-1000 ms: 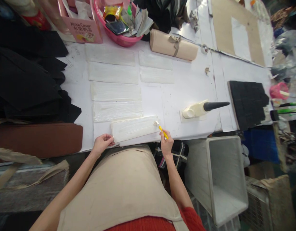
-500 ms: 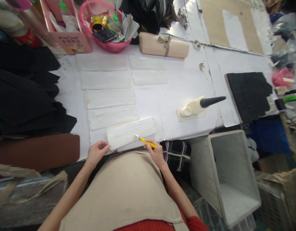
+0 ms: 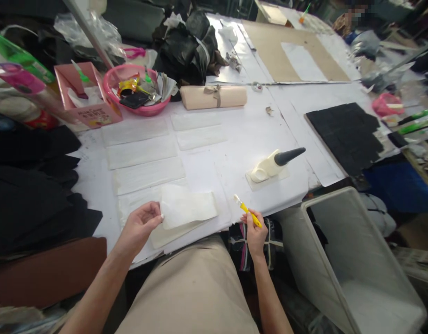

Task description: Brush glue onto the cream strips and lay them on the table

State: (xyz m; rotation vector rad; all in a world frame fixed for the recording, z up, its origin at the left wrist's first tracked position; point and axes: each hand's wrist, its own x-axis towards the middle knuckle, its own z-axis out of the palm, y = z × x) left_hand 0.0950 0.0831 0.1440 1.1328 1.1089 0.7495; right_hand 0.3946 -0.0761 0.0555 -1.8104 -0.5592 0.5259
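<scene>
My left hand pinches the left edge of a white rectangular strip, which is raised and bent above the table. Beneath it lies another pale strip near the table's front edge. In my right hand is a brush with a yellow handle, its pale bristles pointing up and left, apart from the strips. Beyond my hands, several whitish coated strips lie in two columns on the white-covered table. To the right, a cream bottle with a black cone nozzle lies on its side.
A pink basin of odds and ends and a pink box stand at the back left. Black sheets are piled at left, and a black stack lies at right. A pale bin stands below the front edge.
My left hand has lifted the coated strip at its left end and moved it up over the table. My right hand has drawn the brush away to the right. The head view has shifted.
</scene>
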